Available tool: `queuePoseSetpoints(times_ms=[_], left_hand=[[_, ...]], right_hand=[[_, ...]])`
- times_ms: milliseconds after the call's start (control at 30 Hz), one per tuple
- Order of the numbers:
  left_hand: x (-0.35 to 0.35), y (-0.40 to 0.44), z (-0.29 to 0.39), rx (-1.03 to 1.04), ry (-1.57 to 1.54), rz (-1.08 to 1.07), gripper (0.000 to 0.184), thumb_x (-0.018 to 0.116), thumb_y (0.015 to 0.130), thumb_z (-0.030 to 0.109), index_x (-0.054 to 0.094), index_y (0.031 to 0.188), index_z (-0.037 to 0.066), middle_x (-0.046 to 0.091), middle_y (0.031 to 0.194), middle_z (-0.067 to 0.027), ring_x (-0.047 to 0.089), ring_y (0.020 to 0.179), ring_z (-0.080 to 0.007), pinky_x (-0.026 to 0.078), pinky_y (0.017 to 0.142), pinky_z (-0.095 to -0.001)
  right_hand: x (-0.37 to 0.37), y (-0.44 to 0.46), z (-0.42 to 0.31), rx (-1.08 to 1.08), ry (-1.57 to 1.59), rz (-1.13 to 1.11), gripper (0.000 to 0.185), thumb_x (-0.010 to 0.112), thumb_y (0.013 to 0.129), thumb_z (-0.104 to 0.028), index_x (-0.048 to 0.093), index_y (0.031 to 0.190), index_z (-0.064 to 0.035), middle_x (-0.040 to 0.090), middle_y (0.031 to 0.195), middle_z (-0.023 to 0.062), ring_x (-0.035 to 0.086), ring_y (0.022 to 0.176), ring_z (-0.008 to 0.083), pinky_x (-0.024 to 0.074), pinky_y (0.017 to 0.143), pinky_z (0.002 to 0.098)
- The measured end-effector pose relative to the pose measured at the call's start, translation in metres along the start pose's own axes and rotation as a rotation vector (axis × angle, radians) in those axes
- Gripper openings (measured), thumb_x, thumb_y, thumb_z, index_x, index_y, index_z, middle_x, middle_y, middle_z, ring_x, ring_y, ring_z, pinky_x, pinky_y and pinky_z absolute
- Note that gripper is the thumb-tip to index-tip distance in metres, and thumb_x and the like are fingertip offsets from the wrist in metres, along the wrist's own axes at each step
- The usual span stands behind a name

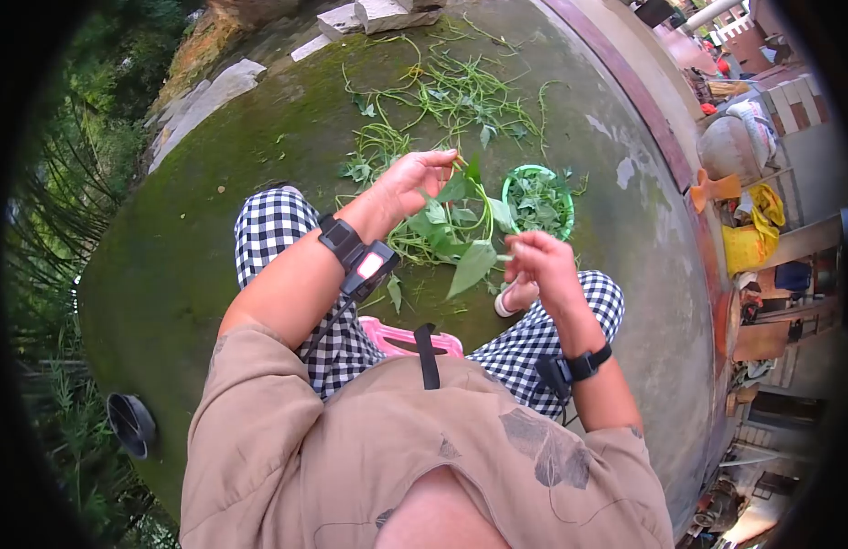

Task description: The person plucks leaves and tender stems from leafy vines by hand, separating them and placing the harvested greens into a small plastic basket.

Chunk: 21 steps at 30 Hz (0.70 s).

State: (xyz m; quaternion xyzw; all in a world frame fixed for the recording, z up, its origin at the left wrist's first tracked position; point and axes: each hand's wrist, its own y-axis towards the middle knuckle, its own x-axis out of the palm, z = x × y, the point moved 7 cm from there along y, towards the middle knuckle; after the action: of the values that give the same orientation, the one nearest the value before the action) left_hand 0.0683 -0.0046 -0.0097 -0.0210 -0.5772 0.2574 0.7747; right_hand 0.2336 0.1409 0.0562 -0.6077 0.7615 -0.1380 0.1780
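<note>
My left hand (413,184) is closed in a pinch on the upper end of a leafy green vine (474,265), which hangs down between my two hands. My right hand (545,265) is also closed, its thumb and fingertips pressed together at a leaf stalk near the vine's lower right. Just beyond the right hand stands a green-rimmed basket (571,220) filled with picked leaves (536,198). Tangled vines (461,96) lie on the ground past my left hand, and more greenery sits below the vine I hold.
I sit with knees apart, a pink plastic stool (451,345) partly showing beneath me. The ground (159,274) is mossy. Flat stones (209,105) line the far left edge, and a dark bucket (131,425) is at left. Yellow bag (753,242) and clutter lie along the right.
</note>
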Motion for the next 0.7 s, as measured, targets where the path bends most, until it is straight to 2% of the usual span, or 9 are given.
queuePoseSetpoints(times_ms=[33, 133, 267, 300, 400, 433, 533, 567, 700], left_hand=[[0.002, 0.002, 0.000, 0.001, 0.026, -0.027, 0.017, 0.056, 0.094, 0.022, 0.064, 0.095, 0.007, 0.069, 0.087, -0.0080, 0.066, 0.074, -0.0215, 0.052, 0.071, -0.0391], [0.008, 0.009, -0.004, -0.023, -0.002, -0.015, 0.018, 0.057, 0.094, 0.025, 0.063, 0.095, 0.008, 0.069, 0.085, -0.0061, 0.066, 0.070, -0.0199, 0.052, 0.064, -0.0355], [-0.015, 0.039, -0.016, -0.046, -0.010, 0.079, 0.017, 0.057, 0.094, 0.024, 0.064, 0.095, 0.008, 0.069, 0.086, -0.0051, 0.065, 0.070, -0.0171, 0.052, 0.065, -0.0336], [-0.009, 0.038, -0.018, -0.044, 0.073, 0.161, 0.017, 0.058, 0.093, 0.023, 0.063, 0.097, 0.007, 0.069, 0.086, -0.0055, 0.064, 0.070, -0.0155, 0.051, 0.062, -0.0321], [-0.014, 0.054, -0.023, -0.110, 0.238, 0.003, 0.019, 0.061, 0.092, 0.023, 0.061, 0.099, 0.006, 0.067, 0.083, -0.0068, 0.063, 0.068, -0.0149, 0.050, 0.058, -0.0307], [-0.020, 0.060, -0.026, -0.124, 0.261, 0.047, 0.020, 0.062, 0.091, 0.023, 0.060, 0.099, 0.005, 0.066, 0.080, -0.0079, 0.062, 0.064, -0.0153, 0.049, 0.055, -0.0289], [-0.024, 0.065, -0.021, -0.130, 0.414, 0.190, 0.023, 0.064, 0.090, 0.024, 0.058, 0.099, 0.004, 0.064, 0.078, -0.0090, 0.062, 0.062, -0.0159, 0.048, 0.054, -0.0273], [-0.025, 0.068, -0.020, -0.143, 0.423, 0.211, 0.026, 0.065, 0.089, 0.022, 0.057, 0.102, 0.002, 0.064, 0.078, -0.0099, 0.063, 0.063, -0.0169, 0.047, 0.053, -0.0260], [-0.015, 0.075, -0.014, -0.132, 0.456, 0.216, 0.029, 0.066, 0.087, 0.014, 0.056, 0.109, -0.002, 0.066, 0.081, -0.0118, 0.064, 0.065, -0.0173, 0.049, 0.054, -0.0257]], right_hand=[[0.004, 0.014, -0.004, 0.013, 0.054, 0.020, 0.020, 0.059, 0.090, -0.014, 0.065, 0.104, -0.0008, 0.064, 0.076, 0.0035, 0.059, 0.059, 0.0095, 0.0446, 0.052, 0.0211], [0.010, 0.059, -0.017, 0.016, 0.117, 0.045, 0.021, 0.059, 0.091, -0.016, 0.065, 0.104, -0.0020, 0.062, 0.073, 0.0022, 0.059, 0.058, 0.0098, 0.0452, 0.052, 0.0216], [0.013, 0.114, -0.019, 0.022, 0.187, -0.049, 0.022, 0.061, 0.091, -0.024, 0.064, 0.102, -0.0052, 0.059, 0.071, -0.0009, 0.055, 0.061, 0.0078, 0.0440, 0.053, 0.0221], [0.012, 0.123, -0.015, 0.108, 0.168, -0.095, 0.023, 0.062, 0.091, -0.026, 0.064, 0.102, -0.0061, 0.060, 0.072, -0.0004, 0.055, 0.064, 0.0079, 0.0434, 0.055, 0.0220], [0.010, 0.139, -0.010, 0.099, 0.113, -0.175, 0.025, 0.063, 0.091, -0.027, 0.063, 0.104, -0.0062, 0.061, 0.074, 0.0009, 0.057, 0.064, 0.0091, 0.0436, 0.056, 0.0215], [0.012, 0.151, 0.001, 0.077, 0.147, -0.248, 0.034, 0.065, 0.088, -0.023, 0.060, 0.114, -0.0015, 0.063, 0.078, 0.0035, 0.058, 0.064, 0.0103, 0.0458, 0.058, 0.0221], [0.008, 0.156, 0.007, 0.152, 0.135, -0.324, 0.046, 0.069, 0.082, -0.015, 0.056, 0.124, -0.0015, 0.064, 0.087, 0.0012, 0.060, 0.073, 0.0085, 0.0460, 0.061, 0.0227], [0.004, 0.161, 0.011, 0.181, 0.150, -0.306, 0.047, 0.068, 0.080, -0.008, 0.055, 0.124, 0.0011, 0.064, 0.091, 0.0022, 0.060, 0.073, 0.0089, 0.0471, 0.061, 0.0228], [-0.002, 0.176, 0.011, 0.197, 0.268, -0.260, 0.046, 0.060, 0.081, -0.002, 0.051, 0.125, 0.0063, 0.064, 0.089, 0.0107, 0.059, 0.063, 0.0132, 0.0487, 0.058, 0.0253]])
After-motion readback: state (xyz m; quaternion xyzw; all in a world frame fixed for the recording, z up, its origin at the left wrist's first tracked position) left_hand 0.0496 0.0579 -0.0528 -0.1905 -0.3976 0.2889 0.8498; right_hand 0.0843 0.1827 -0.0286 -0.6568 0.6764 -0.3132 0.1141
